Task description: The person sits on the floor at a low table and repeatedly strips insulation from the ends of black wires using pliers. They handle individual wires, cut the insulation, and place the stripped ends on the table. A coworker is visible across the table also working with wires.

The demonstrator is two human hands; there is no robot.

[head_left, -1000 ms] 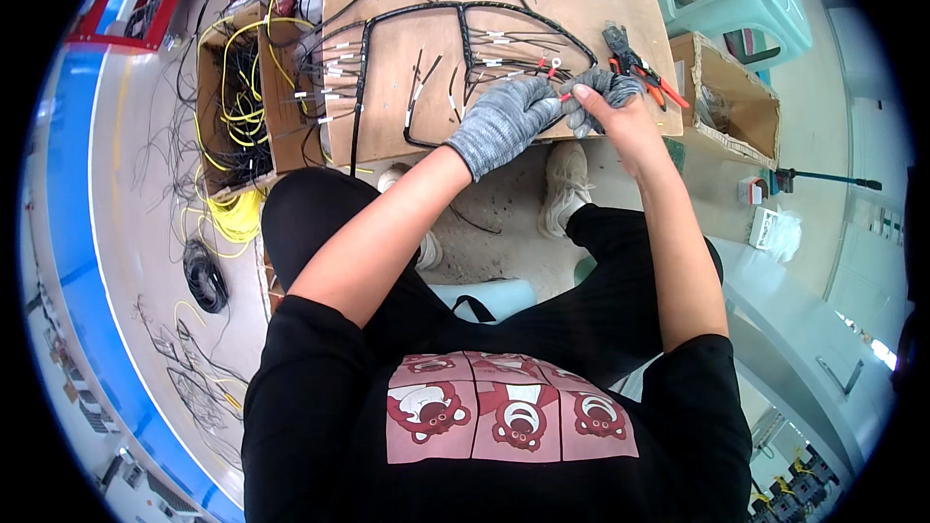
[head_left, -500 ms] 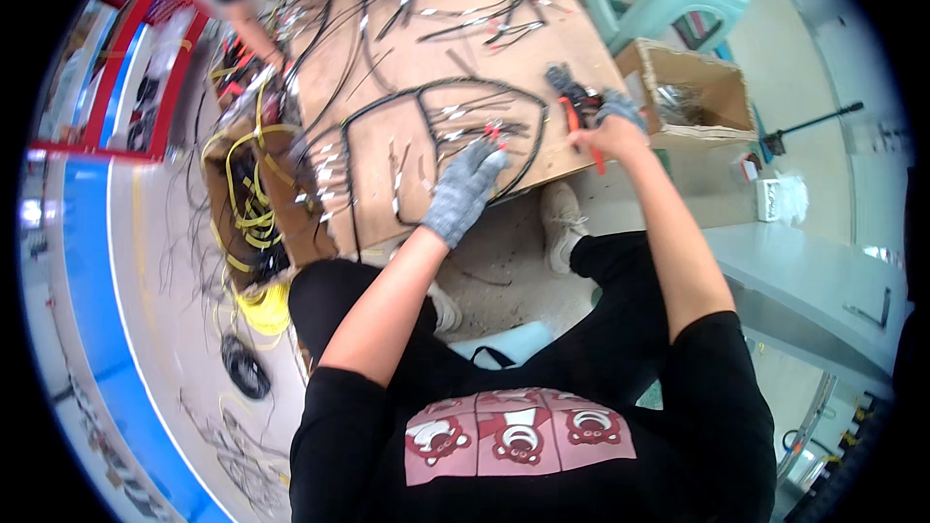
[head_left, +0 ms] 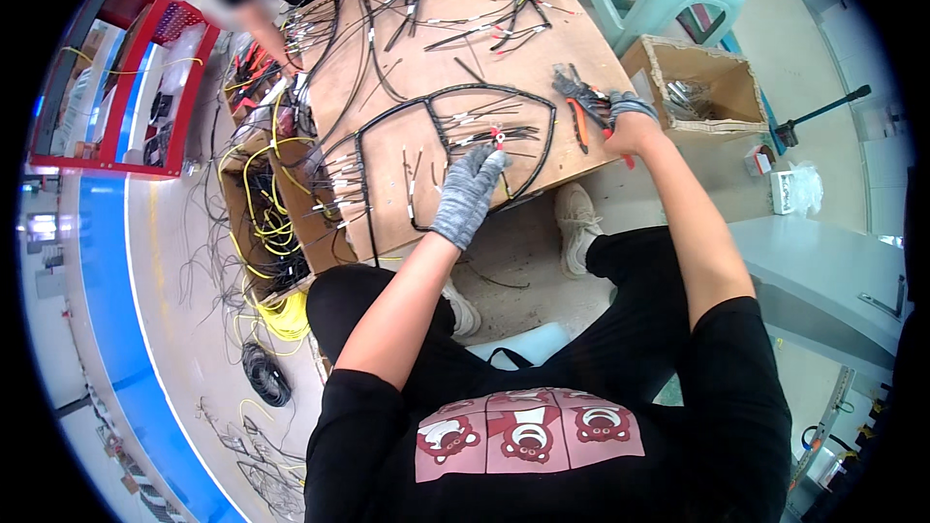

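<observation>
While facing a light-brown wooden desk (head_left: 567,53) at upper centre, bearing a looped, black-taped wire harness (head_left: 489,87), with the grey-gloved right hand (head_left: 633,120) right of centre grips orange-handled metal pliers (head_left: 580,126); with the grey-gloved left hand (head_left: 470,191) near centre, pinches a red-sleeved ring terminal (head_left: 500,138).

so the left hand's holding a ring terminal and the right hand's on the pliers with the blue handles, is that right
Not quite: the pliers have red-orange handles, not blue ones, as the head view shows. The right hand is on them, and the left hand holds a ring terminal.
</observation>
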